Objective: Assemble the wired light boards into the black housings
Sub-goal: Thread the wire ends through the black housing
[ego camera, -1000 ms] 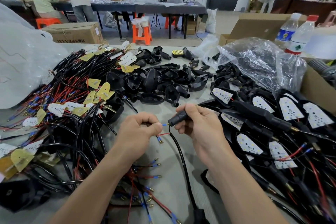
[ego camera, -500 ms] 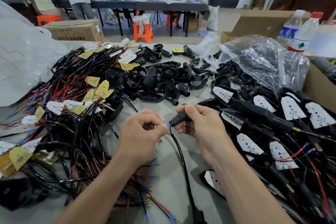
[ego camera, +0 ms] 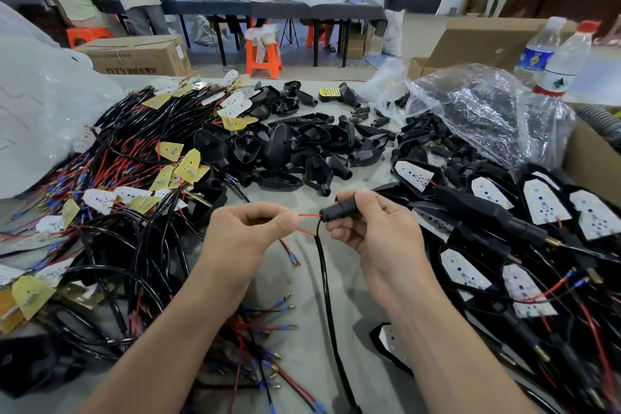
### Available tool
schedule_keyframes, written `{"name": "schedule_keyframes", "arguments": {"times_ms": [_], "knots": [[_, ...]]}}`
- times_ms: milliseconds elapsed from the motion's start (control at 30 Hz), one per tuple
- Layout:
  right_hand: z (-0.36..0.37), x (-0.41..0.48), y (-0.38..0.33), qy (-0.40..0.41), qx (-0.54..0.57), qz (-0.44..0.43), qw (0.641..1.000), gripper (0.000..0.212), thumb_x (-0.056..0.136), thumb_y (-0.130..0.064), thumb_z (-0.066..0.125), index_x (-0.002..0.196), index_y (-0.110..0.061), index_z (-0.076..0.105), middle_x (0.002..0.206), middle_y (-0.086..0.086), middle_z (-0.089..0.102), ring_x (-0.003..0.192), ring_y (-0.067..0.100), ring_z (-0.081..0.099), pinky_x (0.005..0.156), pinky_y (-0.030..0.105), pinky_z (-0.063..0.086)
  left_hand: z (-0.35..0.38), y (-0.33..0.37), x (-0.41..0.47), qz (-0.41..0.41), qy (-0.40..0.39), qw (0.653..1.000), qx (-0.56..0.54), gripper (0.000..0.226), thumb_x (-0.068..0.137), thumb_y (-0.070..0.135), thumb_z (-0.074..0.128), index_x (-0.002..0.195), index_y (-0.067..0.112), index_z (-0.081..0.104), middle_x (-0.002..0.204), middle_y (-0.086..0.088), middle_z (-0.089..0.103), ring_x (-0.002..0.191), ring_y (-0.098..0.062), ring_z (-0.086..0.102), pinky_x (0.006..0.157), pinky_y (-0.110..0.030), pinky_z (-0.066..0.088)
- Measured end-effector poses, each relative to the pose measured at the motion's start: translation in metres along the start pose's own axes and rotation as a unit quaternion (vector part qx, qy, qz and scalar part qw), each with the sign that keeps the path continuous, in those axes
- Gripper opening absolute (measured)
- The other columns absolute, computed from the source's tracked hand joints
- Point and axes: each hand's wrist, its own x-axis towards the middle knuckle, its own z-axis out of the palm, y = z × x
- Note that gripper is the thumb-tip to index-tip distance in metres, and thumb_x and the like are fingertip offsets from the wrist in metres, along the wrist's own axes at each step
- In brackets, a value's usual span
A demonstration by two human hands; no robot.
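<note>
mid-table, left hand pinches wire; right hand, housing

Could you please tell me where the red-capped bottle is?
In the head view the red-capped bottle stands far right, beside the blue-labelled bottle, behind the clear bag.

Bare grey bench runs down the middle, split lengthwise by one thin black cable. A tangle of black and red wired boards walls its left, a pile of board-filled black housings its right, and a heap of empty black plastic housings lies ahead.
</note>
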Motion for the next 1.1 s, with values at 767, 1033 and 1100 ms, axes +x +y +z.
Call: {"name": "schedule_keyframes", "arguments": {"times_ms": [767,1033,1100], "knots": [[0.010,-0.010,0.002,-0.019,0.002,-0.032,0.999,0.020,0.101,-0.012,0.060,0.094,0.007,0.062,0.076,0.022,0.073,0.052,0.021,0.064,0.052,0.026,0.054,-0.004,-0.004,0.003,0.016,-0.022,0.999,0.044,0.016,0.060,0.034,0.090,0.067,0.022,0.082,0.077,-0.008,0.077,0.076,-0.019,0.069,0.080,-0.035,0.056],[0.005,-0.007,0.004,-0.005,0.003,-0.027,1.000,0.017,0.101,-0.013,0.060,0.090,0.000,0.064,0.075,0.020,0.073,0.053,0.018,0.064,0.053,0.024,0.053,-0.001,-0.003,0.003,-0.027,-0.061,0.991,0.112,0.025,0.060,0.043,0.088,0.069,0.020,0.081,0.063,-0.006,0.069,0.059,-0.010,0.057,0.060,-0.018,0.046],[0.001,-0.005,0.005,-0.007,-0.056,-0.049,0.997,0.016,0.099,-0.012,0.063,0.092,0.002,0.066,0.077,0.018,0.074,0.056,0.019,0.064,0.055,0.025,0.052,-0.006,-0.004,0.003,0.005,-0.058,0.973,0.223,0.016,0.073,0.035,0.089,0.066,0.027,0.079,0.050,0.004,0.056,0.046,-0.006,0.043,0.046,-0.017,0.035]]}}
